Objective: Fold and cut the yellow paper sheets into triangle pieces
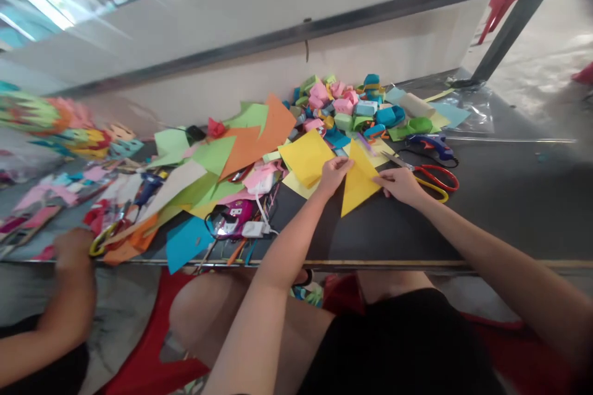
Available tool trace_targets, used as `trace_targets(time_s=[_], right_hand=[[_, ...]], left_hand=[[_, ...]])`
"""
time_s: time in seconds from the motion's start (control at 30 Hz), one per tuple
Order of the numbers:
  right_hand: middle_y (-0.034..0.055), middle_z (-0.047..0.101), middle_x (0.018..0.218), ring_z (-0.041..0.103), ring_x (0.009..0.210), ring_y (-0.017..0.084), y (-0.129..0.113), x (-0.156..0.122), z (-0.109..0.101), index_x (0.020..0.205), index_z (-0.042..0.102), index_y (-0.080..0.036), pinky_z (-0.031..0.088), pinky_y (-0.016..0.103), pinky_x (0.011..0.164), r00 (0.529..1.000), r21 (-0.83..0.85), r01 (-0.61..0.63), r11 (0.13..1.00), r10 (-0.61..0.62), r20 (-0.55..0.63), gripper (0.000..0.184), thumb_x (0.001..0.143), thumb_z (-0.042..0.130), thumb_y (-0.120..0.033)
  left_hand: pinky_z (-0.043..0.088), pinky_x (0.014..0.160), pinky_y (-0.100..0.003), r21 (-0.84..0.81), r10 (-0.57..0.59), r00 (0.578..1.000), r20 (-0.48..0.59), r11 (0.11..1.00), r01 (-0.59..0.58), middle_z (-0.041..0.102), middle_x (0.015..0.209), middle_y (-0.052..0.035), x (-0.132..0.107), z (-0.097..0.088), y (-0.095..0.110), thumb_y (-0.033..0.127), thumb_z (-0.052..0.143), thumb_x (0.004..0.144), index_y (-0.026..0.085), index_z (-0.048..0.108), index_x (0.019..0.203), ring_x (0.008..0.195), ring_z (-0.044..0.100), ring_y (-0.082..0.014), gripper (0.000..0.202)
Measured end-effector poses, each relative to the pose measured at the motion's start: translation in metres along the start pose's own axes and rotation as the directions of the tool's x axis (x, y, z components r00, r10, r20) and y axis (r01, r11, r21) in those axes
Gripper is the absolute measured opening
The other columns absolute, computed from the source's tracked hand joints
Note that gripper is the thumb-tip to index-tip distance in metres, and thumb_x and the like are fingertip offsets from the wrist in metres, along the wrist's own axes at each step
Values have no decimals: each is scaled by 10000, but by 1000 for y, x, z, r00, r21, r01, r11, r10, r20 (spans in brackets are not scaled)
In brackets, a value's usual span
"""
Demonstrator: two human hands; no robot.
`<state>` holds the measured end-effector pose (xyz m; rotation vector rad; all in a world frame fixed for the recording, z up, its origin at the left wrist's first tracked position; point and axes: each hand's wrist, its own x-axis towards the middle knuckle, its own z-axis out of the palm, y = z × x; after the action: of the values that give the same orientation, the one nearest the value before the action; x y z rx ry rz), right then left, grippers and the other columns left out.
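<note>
Between my two hands is a yellow paper triangle [357, 182], its long point aimed down toward the table's front edge. My left hand [334, 174] pinches its upper left edge, thumb and fingers together. At the right corner, my right hand [402, 185] grips the paper between thumb and fingertips. Just left of it lies a yellow paper sheet [306, 155] on paler paper. Scissors [435, 179] with red and yellow handles rest beside my right hand, their blades partly behind it.
Small folded paper pieces [345, 105] heap against the wall. A blue glue gun [433, 145] lies at right. Coloured paper [250, 142] and a purple device with white plugs [235, 219] cover the left. A co-worker's hand [74, 247] is at far left, near more scissors [102, 239].
</note>
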<state>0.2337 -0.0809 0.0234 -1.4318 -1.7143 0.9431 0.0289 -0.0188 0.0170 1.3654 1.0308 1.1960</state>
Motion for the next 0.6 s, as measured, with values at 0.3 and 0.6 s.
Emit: trace_targets(time_s=[0.3,0.6], right_hand=[[-15,590,468,494,392,126,0,-4,-1,779,732,-189,386,275,497,998,6,5,1000,-5,57,505,808,634,-684],[-3,640,541,539,446,126,-4,2,-4,765,691,-195,436,274,579,987,-45,-9,999,17,163,444,821,639,-632]], left_hand=[[333,494,-244,-16,43,998,-47,999,-44,400,548,45,10,-3,-10,597,718,788,201,490,590,511,419,-85,498],[417,516,-214,-167,33,980,-196,984,-66,542,560,14,4,-2,-2,431,745,762,175,558,525,557,546,-90,396]])
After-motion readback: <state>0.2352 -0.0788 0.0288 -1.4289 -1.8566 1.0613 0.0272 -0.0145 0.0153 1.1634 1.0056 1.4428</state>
